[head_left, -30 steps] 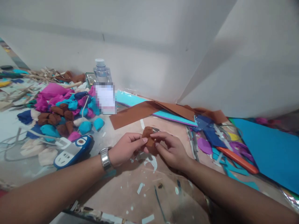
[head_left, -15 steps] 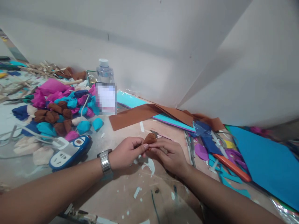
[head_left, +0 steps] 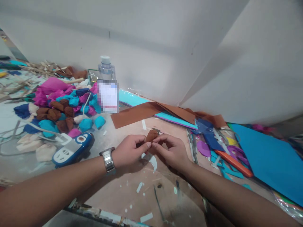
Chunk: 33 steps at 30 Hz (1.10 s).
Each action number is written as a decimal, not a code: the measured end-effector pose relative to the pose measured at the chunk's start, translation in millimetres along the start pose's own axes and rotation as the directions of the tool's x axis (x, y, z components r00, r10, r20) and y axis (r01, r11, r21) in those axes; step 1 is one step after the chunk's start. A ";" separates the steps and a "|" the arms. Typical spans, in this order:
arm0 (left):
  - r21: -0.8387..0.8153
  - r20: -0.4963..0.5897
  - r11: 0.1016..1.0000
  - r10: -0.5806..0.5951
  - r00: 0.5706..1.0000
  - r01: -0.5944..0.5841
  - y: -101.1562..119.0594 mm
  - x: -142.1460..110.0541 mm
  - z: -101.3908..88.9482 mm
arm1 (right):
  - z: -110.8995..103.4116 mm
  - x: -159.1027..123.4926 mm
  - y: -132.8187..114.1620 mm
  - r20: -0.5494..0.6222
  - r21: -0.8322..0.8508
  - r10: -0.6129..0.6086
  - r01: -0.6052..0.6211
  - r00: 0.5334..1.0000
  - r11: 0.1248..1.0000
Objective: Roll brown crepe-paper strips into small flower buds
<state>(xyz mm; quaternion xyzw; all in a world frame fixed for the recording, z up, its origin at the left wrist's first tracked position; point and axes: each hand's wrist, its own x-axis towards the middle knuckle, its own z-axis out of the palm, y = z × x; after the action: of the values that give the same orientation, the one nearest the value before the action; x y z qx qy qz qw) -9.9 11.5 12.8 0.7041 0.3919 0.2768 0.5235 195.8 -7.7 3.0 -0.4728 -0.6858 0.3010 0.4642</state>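
Between my two hands is a small brown crumpled-paper bud, held up over the middle of the table. My left hand, with a metal watch on its wrist, pinches the bud's lower left side between thumb and fingers. The thumb and fingertips of my right hand close on its lower right side. Both thumb tips nearly meet under it. Beneath the hands lies a curved white paper scrap. A long folded strip of brown paper stretches behind them.
To the left are a pile of coloured paper buds and a blue-and-white power strip with cables. A phone leans against a clear bottle. At right lie an orange-handled cutter and blue sheets. A white wall rises behind.
My fingers have shifted slightly on the brown bud, and the right fingers are more bent. The whole view has moved a little; objects on the table have stayed put.
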 end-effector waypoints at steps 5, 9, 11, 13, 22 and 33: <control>-0.080 0.016 0.997 -0.018 1.000 0.019 1.5 0.5 0.1 | 0.1 -0.5 3.7 0.028 0.037 -0.021 0.020 0.999 0.999; -0.171 0.026 0.982 -0.072 0.997 0.075 -6.2 1.9 -1.0 | -2.2 0.9 8.6 0.092 -0.004 -0.135 0.136 0.987 0.991; -0.195 0.033 0.975 -0.102 0.994 0.107 -9.7 2.9 -1.5 | -3.8 2.0 9.6 0.109 -0.022 -0.179 0.182 0.978 0.983; -0.191 0.034 0.974 -0.116 0.993 0.120 -10.8 3.9 -1.7 | -5.3 2.9 9.3 0.114 -0.024 -0.199 0.203 0.973 0.979; -0.208 0.056 0.969 -0.121 0.991 0.130 -3.9 3.1 -1.0 | -3.6 -0.3 3.9 0.070 -0.006 -0.145 0.145 0.987 0.989; -0.242 -0.034 0.969 0.035 0.999 -0.042 -7.2 0.7 0.6 | -3.7 -0.9 4.1 0.053 0.031 -0.114 0.113 0.992 0.993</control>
<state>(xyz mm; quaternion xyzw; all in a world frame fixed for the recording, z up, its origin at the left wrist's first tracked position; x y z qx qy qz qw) -10.9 12.8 5.7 0.6381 0.3491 0.3431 0.5943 200.9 -7.0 0.7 -0.4180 -0.7197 0.2967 0.4682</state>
